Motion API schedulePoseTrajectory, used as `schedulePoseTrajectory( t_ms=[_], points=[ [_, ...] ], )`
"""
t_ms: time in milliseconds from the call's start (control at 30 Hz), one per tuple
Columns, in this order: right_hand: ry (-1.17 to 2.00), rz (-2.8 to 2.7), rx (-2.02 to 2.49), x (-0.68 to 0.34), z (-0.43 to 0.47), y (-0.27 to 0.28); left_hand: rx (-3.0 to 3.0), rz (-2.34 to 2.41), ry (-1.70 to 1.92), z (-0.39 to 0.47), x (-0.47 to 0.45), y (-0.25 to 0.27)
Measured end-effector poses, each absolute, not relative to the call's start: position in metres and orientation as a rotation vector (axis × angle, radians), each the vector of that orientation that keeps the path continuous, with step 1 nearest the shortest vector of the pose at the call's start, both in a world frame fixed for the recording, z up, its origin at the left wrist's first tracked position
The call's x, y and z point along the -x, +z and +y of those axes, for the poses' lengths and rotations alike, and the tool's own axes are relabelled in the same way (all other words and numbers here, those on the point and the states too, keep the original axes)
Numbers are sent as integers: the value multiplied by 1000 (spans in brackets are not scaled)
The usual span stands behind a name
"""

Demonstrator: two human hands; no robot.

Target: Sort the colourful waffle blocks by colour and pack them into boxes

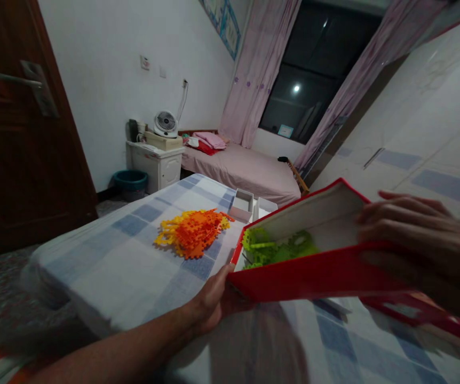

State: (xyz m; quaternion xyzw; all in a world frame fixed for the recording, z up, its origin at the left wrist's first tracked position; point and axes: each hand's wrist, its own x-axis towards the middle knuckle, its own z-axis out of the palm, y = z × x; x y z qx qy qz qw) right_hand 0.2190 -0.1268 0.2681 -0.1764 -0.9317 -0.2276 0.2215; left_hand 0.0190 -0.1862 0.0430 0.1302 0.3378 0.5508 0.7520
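Left grip (213, 301): pinching the near left corner of the red box (306, 277).
Right grip (408, 224): blurred, fingers laid over the red box's right end; whether they press on it, cannot tell.
Red box count: one, tilted with its left end low, over the right half of the counter (105, 277).
Green pieces (282, 250): several inside the red box, gathered at its low left end, overlapping too much to count.
Orange pieces (198, 232) and yellow pieces (165, 229): one heap, midway between the counter's left and right edges, nearer the far edge; single pieces cannot be counted.
Small boxes (242, 214): two, side by side near the counter's far edge, the right one partly hidden.
In the way: the red box covers the counter behind it; the right grip hides the red box's right end.
Flat red item (404, 312): one, toward the counter's right edge.
Beyond the far edge: one bed (242, 168), one cabinet (169, 170), one fan (166, 124), one teal bucket (131, 181).
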Motion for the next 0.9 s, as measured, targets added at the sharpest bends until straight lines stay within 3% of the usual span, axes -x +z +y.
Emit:
schedulePoseTrajectory(
  t_ms=[100, 433, 600, 767, 900],
  points=[
    [-567, -2888, 293, -172, -108, 298, -200, 554, 1189, -187, -17, 40],
    [-862, -3012, 441, -30, -79, 311, -30, 268, 1213, -174, 11, 40],
    [-787, -3073, 396, -16, -74, 306, 22, 268, 1146, -176, 11, 38],
    [-924, -3041, 379, -13, -90, 313, -28, 245, 1260, -174, 11, 33],
    [-980, -3133, 502, -17, -93, 311, -28, 204, 1089, -174, 7, 32]
  ],
)
